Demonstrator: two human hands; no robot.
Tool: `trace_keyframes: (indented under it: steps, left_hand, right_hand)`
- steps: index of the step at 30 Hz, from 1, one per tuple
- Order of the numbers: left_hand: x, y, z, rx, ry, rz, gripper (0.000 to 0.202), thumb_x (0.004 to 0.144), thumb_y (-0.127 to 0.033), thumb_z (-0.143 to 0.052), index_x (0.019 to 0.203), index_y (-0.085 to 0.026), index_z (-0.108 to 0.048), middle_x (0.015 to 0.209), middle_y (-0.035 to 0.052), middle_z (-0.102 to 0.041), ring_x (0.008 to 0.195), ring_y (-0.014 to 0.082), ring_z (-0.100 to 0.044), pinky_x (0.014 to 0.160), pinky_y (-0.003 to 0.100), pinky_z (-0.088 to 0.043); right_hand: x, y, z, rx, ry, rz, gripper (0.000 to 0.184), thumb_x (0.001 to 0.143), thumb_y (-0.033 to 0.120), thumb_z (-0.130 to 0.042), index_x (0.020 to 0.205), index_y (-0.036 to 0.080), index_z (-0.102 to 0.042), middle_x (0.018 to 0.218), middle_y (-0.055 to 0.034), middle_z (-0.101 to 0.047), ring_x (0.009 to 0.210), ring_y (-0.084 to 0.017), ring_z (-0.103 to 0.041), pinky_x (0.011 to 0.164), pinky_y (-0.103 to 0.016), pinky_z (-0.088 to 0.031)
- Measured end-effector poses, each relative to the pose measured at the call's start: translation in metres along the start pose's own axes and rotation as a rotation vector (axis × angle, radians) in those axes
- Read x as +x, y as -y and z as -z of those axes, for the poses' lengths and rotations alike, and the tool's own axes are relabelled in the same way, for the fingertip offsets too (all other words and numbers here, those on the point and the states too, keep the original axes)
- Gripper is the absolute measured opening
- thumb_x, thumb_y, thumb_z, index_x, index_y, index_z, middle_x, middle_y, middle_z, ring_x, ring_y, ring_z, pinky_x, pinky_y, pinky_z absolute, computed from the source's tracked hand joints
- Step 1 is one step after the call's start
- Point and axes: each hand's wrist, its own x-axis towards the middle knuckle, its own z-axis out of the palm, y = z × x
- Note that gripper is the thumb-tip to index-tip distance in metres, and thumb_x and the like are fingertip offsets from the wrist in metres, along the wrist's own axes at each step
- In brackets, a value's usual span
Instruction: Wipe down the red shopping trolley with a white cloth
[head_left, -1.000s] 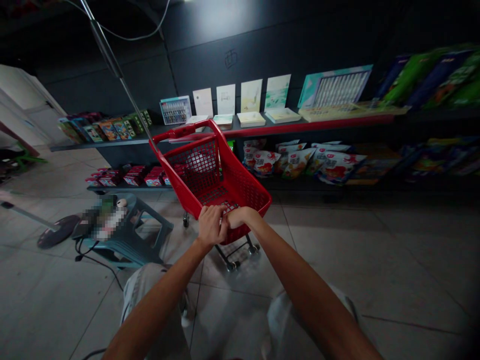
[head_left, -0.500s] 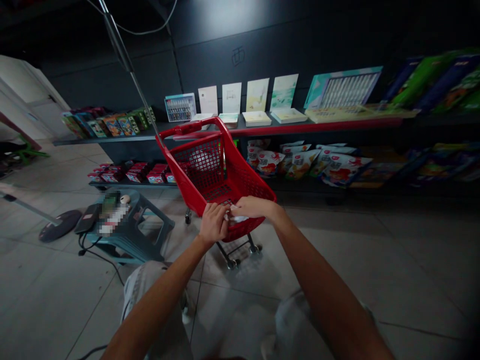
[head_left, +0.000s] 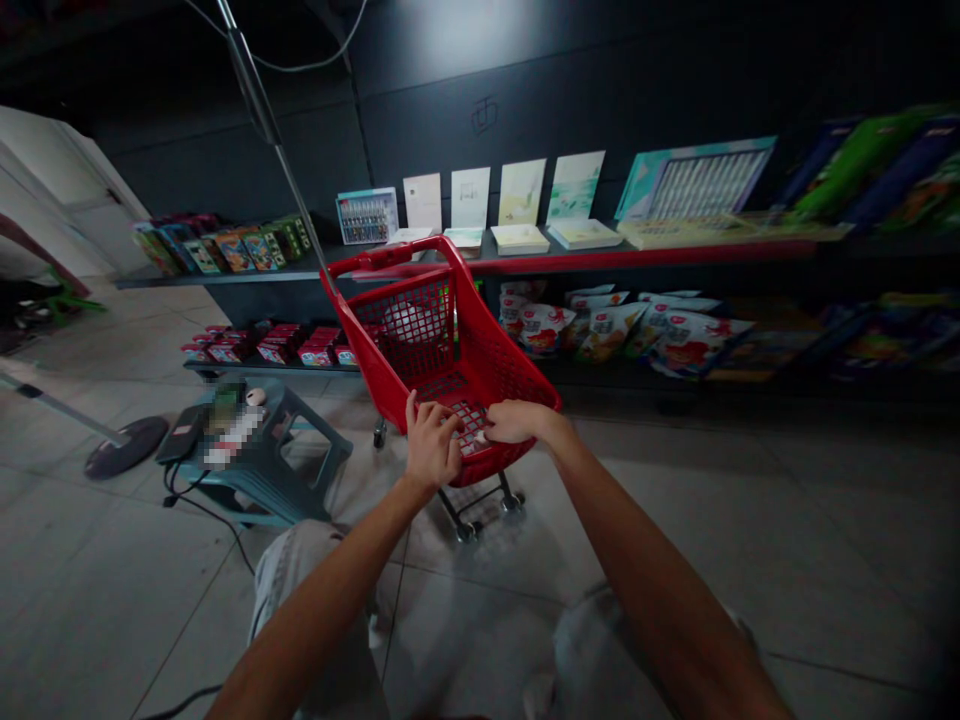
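A small red shopping cart (head_left: pixel 491 365) stands on the tiled floor in front of me, its handle (head_left: pixel 375 260) on the far side. My left hand (head_left: pixel 430 447) grips the cart's near rim, thumb up and fingers curled over the edge. My right hand (head_left: pixel 516 422) reaches just inside the basket next to it, fingers curled in a pinch around something small and pale that I cannot make out. The two hands are nearly touching. My knees in light trousers show below.
A blue-green plastic stool (head_left: pixel 292 455) with a phone and small items stands left of the cart, with a cable on the floor. Behind are dark shelves with notebooks (head_left: pixel 517 238), snack bags (head_left: pixel 600 325) and red boxes (head_left: pixel 277 345). A stand's round base (head_left: pixel 124 445) and pole (head_left: pixel 259 95) are left.
My hands parted slightly: the left shifted its grip on the rim, the right moved down into the basket. A white scrap seen between them half a second ago is now mostly hidden.
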Motion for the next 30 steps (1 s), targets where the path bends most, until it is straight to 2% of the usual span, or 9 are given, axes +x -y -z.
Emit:
trace_keyframes:
  steps: [5, 9, 13, 16, 19, 22, 26, 28, 30]
  left_hand:
    - [0.001, 0.008, -0.001, 0.016, 0.005, 0.000, 0.020, 0.082, -0.022, -0.046, 0.090, -0.024, -0.064, 0.100, 0.0063, -0.063, 0.108, 0.0274, -0.056, 0.131, 0.065, -0.012]
    - [0.001, 0.015, 0.001, 0.048, 0.031, -0.013, 0.022, 0.082, -0.024, -0.046, 0.095, -0.024, -0.063, 0.100, 0.0063, -0.063, 0.107, 0.0278, -0.056, 0.131, 0.064, -0.014]
    - [0.000, 0.016, 0.006, 0.062, 0.041, -0.034, 0.022, 0.083, -0.024, -0.046, 0.096, -0.024, -0.064, 0.099, 0.0064, -0.064, 0.106, 0.0280, -0.057, 0.131, 0.063, -0.015]
    - [0.000, 0.015, 0.008, 0.064, 0.050, -0.027, 0.020, 0.084, -0.022, -0.047, 0.092, -0.024, -0.065, 0.097, 0.0059, -0.064, 0.105, 0.0272, -0.057, 0.131, 0.063, -0.016]
    - [0.000, 0.013, 0.009, 0.070, 0.071, -0.024, 0.020, 0.084, -0.021, -0.047, 0.089, -0.025, -0.065, 0.096, 0.0053, -0.065, 0.105, 0.0265, -0.057, 0.131, 0.063, -0.015]
    - [0.000, 0.011, 0.010, 0.061, 0.076, -0.041, 0.020, 0.086, -0.021, -0.047, 0.089, -0.025, -0.066, 0.096, 0.0046, -0.066, 0.105, 0.0255, -0.058, 0.132, 0.063, -0.013]
    - [0.001, 0.010, 0.011, 0.043, 0.085, -0.045, 0.023, 0.090, -0.022, -0.044, 0.089, -0.025, -0.067, 0.094, 0.0040, -0.066, 0.106, 0.0248, -0.058, 0.131, 0.064, -0.012]
    - [0.001, 0.009, 0.010, 0.036, 0.090, -0.031, 0.025, 0.091, -0.022, -0.043, 0.088, -0.025, -0.067, 0.094, 0.0039, -0.067, 0.106, 0.0247, -0.058, 0.131, 0.064, -0.011]
    - [0.001, 0.008, 0.009, 0.024, 0.078, -0.023, 0.026, 0.091, -0.021, -0.042, 0.087, -0.025, -0.067, 0.092, 0.0036, -0.067, 0.105, 0.0244, -0.058, 0.131, 0.064, -0.012]
  right_hand:
    - [0.004, 0.019, 0.001, 0.078, -0.004, 0.261, 0.034, 0.097, 0.028, -0.052, 0.109, 0.009, -0.078, 0.101, -0.0162, -0.079, 0.082, -0.020, -0.070, 0.064, -0.024, -0.040]
    - [0.006, 0.020, -0.010, 0.193, -0.052, 0.299, 0.027, 0.096, 0.022, -0.052, 0.099, 0.011, -0.076, 0.096, -0.0116, -0.078, 0.080, -0.017, -0.067, 0.065, -0.022, -0.038]
    - [-0.004, 0.007, -0.029, 0.324, -0.297, 0.184, 0.028, 0.100, 0.028, -0.050, 0.110, 0.018, -0.074, 0.108, -0.0086, -0.077, 0.095, -0.019, -0.070, 0.077, -0.022, -0.043]
    - [-0.019, -0.013, -0.041, 0.407, -0.503, 0.211, 0.034, 0.101, 0.027, -0.045, 0.122, 0.021, -0.070, 0.118, -0.0073, -0.075, 0.109, -0.020, -0.068, 0.094, -0.027, -0.046]
    - [-0.035, -0.035, -0.047, 0.447, -0.725, 0.223, 0.041, 0.099, 0.024, -0.040, 0.131, 0.019, -0.067, 0.133, -0.0093, -0.070, 0.124, -0.022, -0.062, 0.111, -0.033, -0.042]
    - [-0.047, -0.052, -0.052, 0.481, -0.940, 0.055, 0.044, 0.100, 0.028, -0.038, 0.134, 0.017, -0.063, 0.137, -0.0128, -0.067, 0.126, -0.024, -0.061, 0.114, -0.037, -0.042]
    - [-0.052, -0.064, -0.068, 0.562, -1.153, -0.239, 0.053, 0.094, 0.035, -0.046, 0.141, 0.013, -0.053, 0.138, -0.0185, -0.063, 0.125, -0.029, -0.060, 0.111, -0.040, -0.045]
    - [-0.049, -0.066, -0.083, 0.669, -1.176, -0.331, 0.059, 0.091, 0.038, -0.049, 0.144, 0.013, -0.048, 0.140, -0.0192, -0.062, 0.126, -0.030, -0.060, 0.109, -0.042, -0.046]
    - [-0.042, -0.064, -0.100, 0.853, -1.129, -0.429, 0.058, 0.090, 0.042, -0.050, 0.142, 0.015, -0.049, 0.136, -0.0182, -0.064, 0.121, -0.030, -0.063, 0.104, -0.041, -0.050]
